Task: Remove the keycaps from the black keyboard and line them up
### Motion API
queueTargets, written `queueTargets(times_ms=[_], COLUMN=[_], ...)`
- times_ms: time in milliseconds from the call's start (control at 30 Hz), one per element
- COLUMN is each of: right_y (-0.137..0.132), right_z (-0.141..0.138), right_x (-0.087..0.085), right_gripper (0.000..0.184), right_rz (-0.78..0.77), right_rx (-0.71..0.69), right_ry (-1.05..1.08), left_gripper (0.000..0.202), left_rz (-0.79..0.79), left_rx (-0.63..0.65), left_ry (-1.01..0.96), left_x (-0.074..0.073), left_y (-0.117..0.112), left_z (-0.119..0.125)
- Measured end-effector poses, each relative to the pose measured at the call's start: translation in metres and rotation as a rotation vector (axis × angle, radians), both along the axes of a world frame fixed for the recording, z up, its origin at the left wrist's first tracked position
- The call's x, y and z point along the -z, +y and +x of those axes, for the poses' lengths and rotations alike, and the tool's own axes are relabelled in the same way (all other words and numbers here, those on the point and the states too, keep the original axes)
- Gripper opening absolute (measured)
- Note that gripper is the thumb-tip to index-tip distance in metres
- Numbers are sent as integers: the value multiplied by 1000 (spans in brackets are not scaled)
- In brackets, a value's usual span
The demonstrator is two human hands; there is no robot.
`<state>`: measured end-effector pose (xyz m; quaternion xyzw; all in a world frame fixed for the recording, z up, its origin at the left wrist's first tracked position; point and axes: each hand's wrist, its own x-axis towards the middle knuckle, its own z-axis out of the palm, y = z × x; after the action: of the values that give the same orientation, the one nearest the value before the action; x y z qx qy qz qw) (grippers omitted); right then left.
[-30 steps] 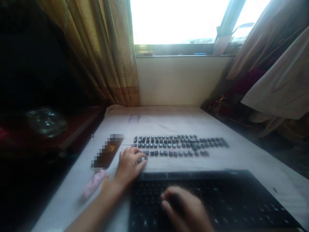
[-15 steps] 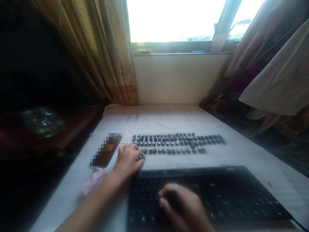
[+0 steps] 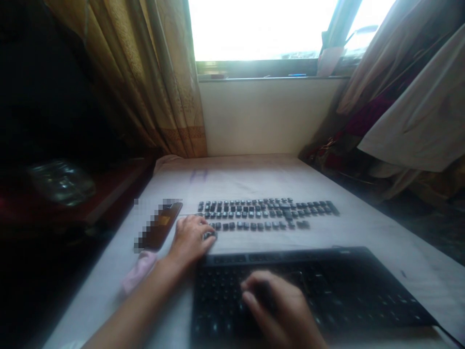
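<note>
A black keyboard frame (image 3: 327, 291) with its keys removed lies on the white table (image 3: 370, 232) near me. Beyond it, several loose black keycaps (image 3: 269, 213) are laid out in three rows. My left hand (image 3: 191, 239) rests at the left end of the rows, fingers pinched on a loose keycap (image 3: 209, 235). My right hand (image 3: 279, 308) lies on the keyboard frame's middle, fingers curled down against it; I cannot make out anything in it.
A dark phone (image 3: 162, 227) lies left of the keycaps, with a pink cloth (image 3: 138, 274) nearer me. A dark side table with a clear bag (image 3: 61, 182) stands at left. Curtains, a window and hanging cloths close in the back and right.
My left hand has drawn slightly back from the keycap rows with the keycap in its fingers. The right hand has barely moved on the keyboard frame.
</note>
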<state>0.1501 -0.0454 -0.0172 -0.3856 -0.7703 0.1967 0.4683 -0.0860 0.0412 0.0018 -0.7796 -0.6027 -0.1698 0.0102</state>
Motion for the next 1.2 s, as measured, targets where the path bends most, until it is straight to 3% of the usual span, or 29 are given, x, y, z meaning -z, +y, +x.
queueTargets(times_ms=[233, 400, 567, 700, 900, 1100, 1200], right_y=[3, 5, 6, 5, 3, -4, -7], right_z=[1, 7, 12, 14, 13, 10, 8], right_x=[-1, -19, -29, -28, -24, -14, -11], right_gripper=[8, 4, 4, 4, 7, 5, 5], right_rz=[-16, -119, -291, -333, -221, 97, 100], right_rx=[3, 5, -61, -122, -173, -142, -106], right_ry=[32, 41, -15, -105, -206, -330, -295], left_gripper=[12, 11, 13, 15, 15, 17, 17], left_rz=[43, 72, 76, 135, 203, 211, 232], left_rx=[1, 15, 67, 160, 222, 231, 247], left_ry=[6, -32, -106, -195, -292, -343, -356], left_x=[-1, -7, -7, -2, 6, 13, 15], left_y=[-1, -10, -43, -78, -108, -109, -109], left_z=[-4, -6, -6, -1, 8, 14, 17])
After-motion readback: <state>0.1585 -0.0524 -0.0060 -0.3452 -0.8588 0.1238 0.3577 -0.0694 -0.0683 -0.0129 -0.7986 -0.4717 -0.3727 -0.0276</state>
